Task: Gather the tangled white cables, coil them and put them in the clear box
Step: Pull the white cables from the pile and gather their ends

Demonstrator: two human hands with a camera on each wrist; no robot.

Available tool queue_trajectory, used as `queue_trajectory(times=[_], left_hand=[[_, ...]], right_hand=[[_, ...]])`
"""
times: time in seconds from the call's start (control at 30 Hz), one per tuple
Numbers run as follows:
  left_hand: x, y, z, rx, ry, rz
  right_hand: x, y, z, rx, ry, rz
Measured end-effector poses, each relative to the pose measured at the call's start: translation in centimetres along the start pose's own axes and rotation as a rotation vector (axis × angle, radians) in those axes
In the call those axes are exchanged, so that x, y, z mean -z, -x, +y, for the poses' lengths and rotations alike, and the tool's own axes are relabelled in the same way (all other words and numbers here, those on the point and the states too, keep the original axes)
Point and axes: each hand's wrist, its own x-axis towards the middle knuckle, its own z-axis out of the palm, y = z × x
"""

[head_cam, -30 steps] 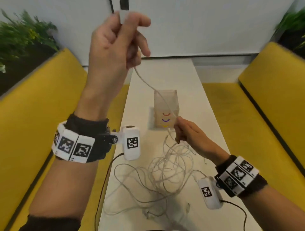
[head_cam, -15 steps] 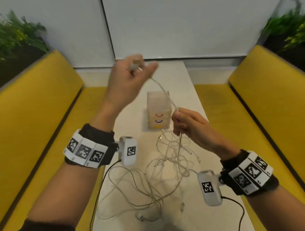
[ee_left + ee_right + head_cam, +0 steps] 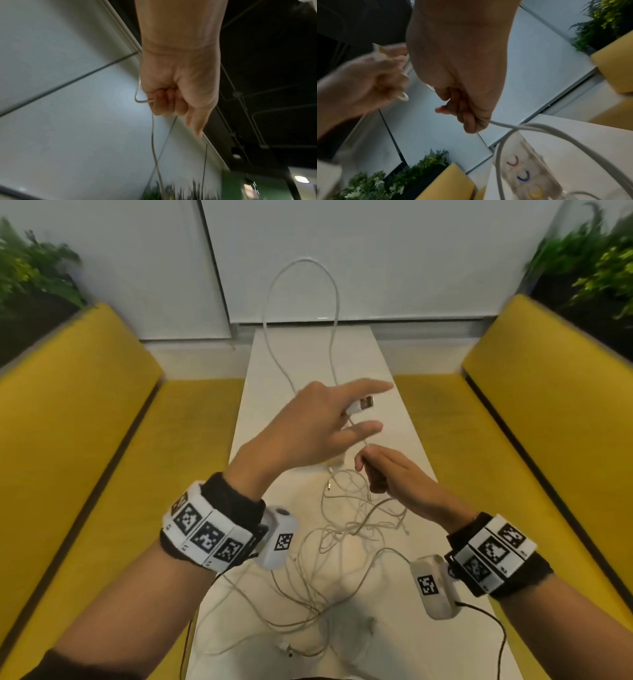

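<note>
A tangle of white cables (image 3: 346, 542) lies on the narrow white table (image 3: 407, 436). My left hand (image 3: 322, 422) is raised over the table's middle and grips one white cable near its USB plug (image 3: 361, 405); in the left wrist view its fingers (image 3: 169, 102) curl round the cable (image 3: 139, 99). From it a long cable loop (image 3: 301, 265) arcs high in the air. Just below and to the right, my right hand (image 3: 387, 474) pinches the same cable (image 3: 505, 125). The clear box (image 3: 527, 169), marked red, blue and yellow, stands behind the hands, mostly hidden in the head view.
Yellow benches (image 3: 85, 422) (image 3: 548, 412) run along both long sides of the table. Green plants (image 3: 30, 272) (image 3: 589, 258) stand behind the bench backs. A white wall panel (image 3: 342, 241) closes the far end. Black wires hang from both wrist cameras.
My left hand has come down from high up on the left to just above my right hand. The cable between them has slackened and flung up into a tall loop.
</note>
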Motion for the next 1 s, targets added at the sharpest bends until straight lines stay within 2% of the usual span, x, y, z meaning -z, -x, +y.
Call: queue_trajectory(times=[0.07, 0.1, 0.17, 0.23, 0.37, 0.43, 0.5, 0.57, 0.67, 0.73, 0.8, 0.83, 0.9, 1.0], left_hand=[[-1.7, -0.1, -0.5, 0.054, -0.051, -0.149], [-2.1, -0.1, -1.1, 0.085, -0.035, -0.166], [-2.2, -0.1, -2.5, 0.136, 0.028, -0.12], [-1.6, -0.2, -3.1, 0.188, 0.113, 0.007], [2.2, -0.8, -4.1, 0.351, 0.354, 0.43], [4.3, -0.9, -4.8, 0.382, 0.397, 0.49], [5.3, -0.6, -5.2, 0.373, 0.384, 0.36], [5.2, -0.3, -5.3, 0.355, 0.34, 0.125], [4.0, 0.3, -6.0, 0.335, 0.243, -0.254], [3.1, 0.8, -6.4, 0.331, 0.2, -0.468], [2.2, 1.1, -6.5, 0.343, 0.218, -0.607], [1.8, 1.2, -6.6, 0.351, 0.242, -0.625], [0.9, 1.3, -6.7, 0.379, 0.303, -0.566], [-0.4, 1.2, -7.4, 0.478, 0.466, -0.431]], right_hand=[[0.1, 0.0, -0.9, 0.061, -0.002, -0.027], [0.1, 0.1, -1.3, 0.09, -0.014, -0.035], [0.4, 0.4, -1.9, 0.133, -0.051, -0.053], [1.0, 0.7, -1.6, 0.15, -0.032, -0.063], [2.1, 1.8, 2.0, 0.053, 0.011, -0.045], [2.5, 2.4, 4.0, 0.004, -0.008, -0.022], [2.9, 2.8, 5.6, -0.018, 0.011, -0.041], [3.4, 2.7, 6.6, -0.048, 0.131, -0.127], [4.8, 2.0, 8.9, -0.252, 0.241, -0.194], [5.9, 1.6, 10.9, -0.416, 0.246, -0.126], [6.6, 1.1, 13.4, -0.529, 0.305, -0.011], [6.8, 0.8, 14.8, -0.568, 0.35, 0.04], [6.7, 0.2, 17.5, -0.624, 0.461, 0.121], [6.3, -0.7, 20.8, -0.672, 0.738, 0.125]])
